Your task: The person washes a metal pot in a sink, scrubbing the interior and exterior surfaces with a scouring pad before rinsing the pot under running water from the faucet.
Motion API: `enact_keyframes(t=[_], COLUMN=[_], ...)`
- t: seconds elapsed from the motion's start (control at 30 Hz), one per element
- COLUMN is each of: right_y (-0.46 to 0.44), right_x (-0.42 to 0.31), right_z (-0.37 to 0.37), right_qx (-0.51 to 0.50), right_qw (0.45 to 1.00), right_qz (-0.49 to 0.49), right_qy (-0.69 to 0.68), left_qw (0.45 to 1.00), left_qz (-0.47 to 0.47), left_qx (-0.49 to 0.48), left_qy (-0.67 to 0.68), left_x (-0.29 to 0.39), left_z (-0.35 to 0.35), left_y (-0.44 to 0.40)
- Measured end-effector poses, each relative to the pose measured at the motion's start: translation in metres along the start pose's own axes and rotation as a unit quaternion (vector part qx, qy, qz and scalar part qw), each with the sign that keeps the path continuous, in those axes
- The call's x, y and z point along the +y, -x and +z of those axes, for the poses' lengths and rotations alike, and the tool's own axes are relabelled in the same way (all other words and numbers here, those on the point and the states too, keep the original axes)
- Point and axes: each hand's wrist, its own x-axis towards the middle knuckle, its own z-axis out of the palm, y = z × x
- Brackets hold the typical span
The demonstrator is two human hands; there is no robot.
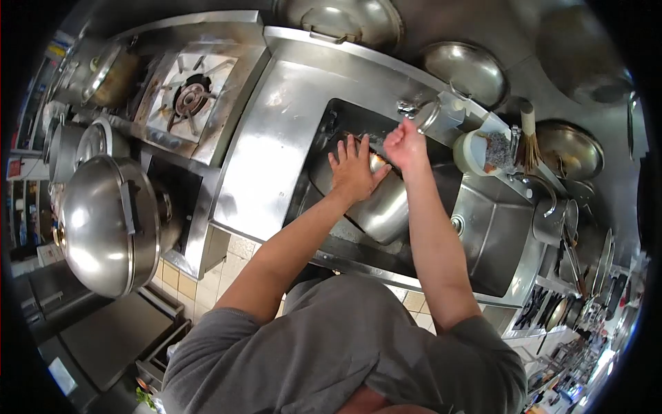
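Note:
In the left sink basin [317, 145] lies a large steel pot [386, 207], which seems tipped on its side, with brownish marks near its upper part. My left hand [354, 171] rests flat on the pot, fingers spread. My right hand [405, 145] is closed above the pot's far side, just below the metal faucet [408, 108]. Whatever its fingers may hold is hidden. A round metal piece [428, 116] stands beside that hand, close to the faucet.
A second basin [493, 228] adjoins on the right. Behind it stand a whitish tub [472, 152], a steel scouring pad [500, 150] and a bamboo brush [529, 141]. Left are a steel counter [258, 138], a gas burner [189, 100] and a big domed lid [103, 224]. Pans lean at the back.

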Motion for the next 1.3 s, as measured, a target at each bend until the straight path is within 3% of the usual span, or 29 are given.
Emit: enact_keyframes(t=[0.07, 0.13, 0.2, 0.23, 0.3, 0.33, 0.37, 0.4, 0.47, 0.5, 0.53, 0.57, 0.6, 0.67, 0.8, 0.87, 0.9, 0.97, 1.07, 1.13, 1.2, 1.3], right_y=[0.015, 0.019, 0.037, 0.038, 0.043, 0.047, 0.057, 0.07, 0.096, 0.113, 0.129, 0.14, 0.146, 0.162, 0.199, 0.212, 0.206, 0.204, 0.221, 0.226, 0.241, 0.242], right_x=[0.009, 0.011, 0.003, 0.003, 0.003, 0.001, 0.002, 0.008, 0.034, 0.036, 0.037, 0.044, 0.05, 0.053, 0.065, 0.071, 0.087, 0.114, 0.121, 0.116, 0.098, 0.102], right_z=[-0.012, 0.004, 0.022, 0.018, 0.014, 0.01, 0.001, -0.007, -0.016, -0.016, -0.016, -0.027, -0.04, -0.058, -0.086, -0.106, -0.132, -0.174, -0.199, -0.199, -0.197, -0.206], right_qx=[0.02, 0.092, -0.095, -0.094, -0.065, -0.067, -0.042, -0.01, 0.009, 0.029, 0.048, 0.052, 0.078, 0.112, 0.137, 0.146, 0.152, 0.137, 0.124, 0.063, 0.042, -0.041], right_qw=[0.986, 0.984, 0.994, 0.994, 0.983, 0.983, 0.885, 0.699, 0.669, 0.665, 0.661, 0.664, 0.672, 0.68, 0.704, 0.743, 0.77, 0.798, 0.828, 0.821, 0.832, 0.8], right_qz=[0.056, -0.014, -0.044, -0.048, -0.081, -0.085, -0.138, -0.177, -0.143, -0.148, -0.153, -0.155, -0.165, -0.178, -0.232, -0.224, -0.272, -0.293, -0.287, -0.268, -0.217, -0.228], right_qy=[-0.156, -0.153, -0.01, -0.021, 0.154, 0.149, 0.443, 0.693, 0.729, 0.732, 0.733, 0.73, 0.717, 0.703, 0.657, 0.613, 0.557, 0.508, 0.465, 0.501, 0.508, 0.554], left_qw=[1.0, 0.999, 0.999, 0.999, 0.998, 0.998, 0.997, 0.997, 0.986, 0.97, 0.923, 0.86, 0.852, 0.9, 0.909, 0.887, 0.888, 0.815, 0.841, 0.797, 0.799, 0.824], left_qz=[0.006, 0.013, 0.027, 0.033, 0.044, 0.045, 0.045, 0.048, 0.051, 0.064, 0.11, -0.004, -0.08, -0.127, -0.071, -0.122, -0.117, -0.166, -0.162, -0.165, -0.242, -0.192], left_qx=[-0.015, 0.0, -0.006, -0.012, -0.021, 0.002, 0.026, 0.025, 0.046, 0.122, 0.127, 0.039, 0.02, 0.028, 0.034, -0.052, -0.055, -0.333, -0.322, -0.38, -0.284, -0.26], left_qy=[-0.006, -0.029, -0.043, -0.039, -0.041, -0.045, -0.049, -0.054, 0.149, 0.203, 0.346, 0.508, 0.517, 0.417, 0.41, 0.442, 0.441, 0.445, 0.404, 0.44, 0.472, 0.466], left_x=[0.004, 0.007, 0.01, 0.011, 0.012, 0.014, 0.014, 0.011, 0.0, -0.006, -0.052, -0.069, -0.072, -0.078, 0.004, 0.043, 0.054, 0.081, 0.116, 0.123, 0.129, 0.126], left_z=[0.003, 0.007, 0.008, 0.008, 0.008, 0.008, 0.008, 0.006, 0.001, 0.003, 0.041, 0.039, 0.025, 0.023, 0.01, 0.005, 0.004, 0.003, 0.025, 0.029, 0.035, 0.03], left_y=[0.0, 0.002, -0.001, -0.002, 0.003, 0.005, 0.006, 0.006, 0.001, 0.0, -0.023, -0.033, -0.044, -0.079, -0.118, -0.128, -0.127, -0.128, -0.118, -0.128, -0.131, -0.112])
